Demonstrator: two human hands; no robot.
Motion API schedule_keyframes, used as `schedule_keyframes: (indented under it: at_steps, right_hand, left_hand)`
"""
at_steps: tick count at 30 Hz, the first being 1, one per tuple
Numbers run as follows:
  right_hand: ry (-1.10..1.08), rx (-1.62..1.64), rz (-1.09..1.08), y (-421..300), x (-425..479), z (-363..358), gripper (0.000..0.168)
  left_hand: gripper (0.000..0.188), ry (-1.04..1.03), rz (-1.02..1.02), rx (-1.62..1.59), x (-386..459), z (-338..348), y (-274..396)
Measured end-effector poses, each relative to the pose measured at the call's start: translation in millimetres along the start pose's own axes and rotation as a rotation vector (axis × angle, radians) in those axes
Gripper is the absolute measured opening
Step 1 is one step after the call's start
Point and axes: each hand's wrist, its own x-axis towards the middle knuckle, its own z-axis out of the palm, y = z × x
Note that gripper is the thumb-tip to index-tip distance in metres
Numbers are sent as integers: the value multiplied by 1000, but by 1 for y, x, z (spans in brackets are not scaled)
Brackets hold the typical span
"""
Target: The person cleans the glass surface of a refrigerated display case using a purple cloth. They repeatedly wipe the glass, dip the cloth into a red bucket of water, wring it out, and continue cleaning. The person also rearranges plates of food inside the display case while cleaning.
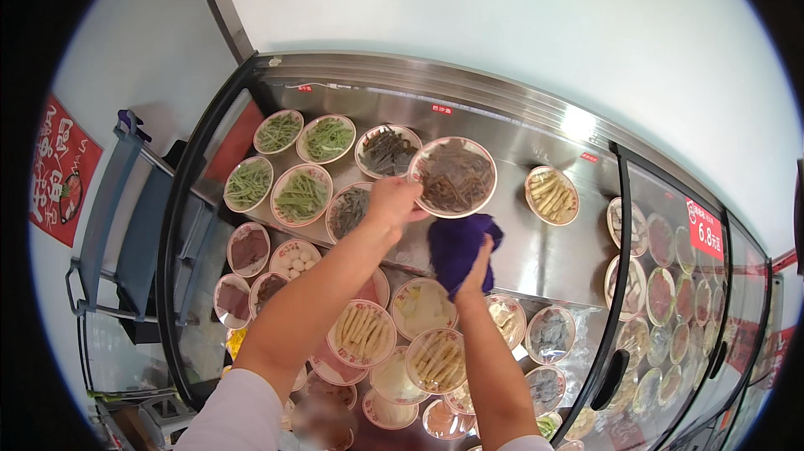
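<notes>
My left hand [397, 203] grips the rim of a plate of brown food strips [457, 174], raised over the upper steel shelf [502, 250] of a display case. Just below that plate, my right hand [478, 272] holds a bunched purple cloth [461, 250] against the shelf area. Left of the raised plate stand a plate of dark strips [388, 151] and a plate of grey food [349, 211], partly hidden by my left hand. To the right is a plate of pale yellow sticks [551, 195].
Several plates of green vegetables [301, 193] stand at the shelf's left. Many covered plates, some overlapping, fill the lower level, among them a plate of sticks [362, 333]. A black door frame [619, 275] with a handle [610, 380] borders the right. A blue-grey cart [119, 218] stands at left.
</notes>
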Motion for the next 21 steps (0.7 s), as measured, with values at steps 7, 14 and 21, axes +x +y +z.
schedule_keyframes:
  at_steps: [7,14,21]
  right_hand:
    - [51,577,446,24,-27,36,54]
    - [-268,-1078,-223,-19,-67,25,30]
    - [-321,-1172,-724,-80,-65,59,28]
  left_hand:
    - [15,124,-38,162,28,58,-46]
    - [11,75,-71,186,25,90,-48]
    - [21,-25,75,591,81,24,-56]
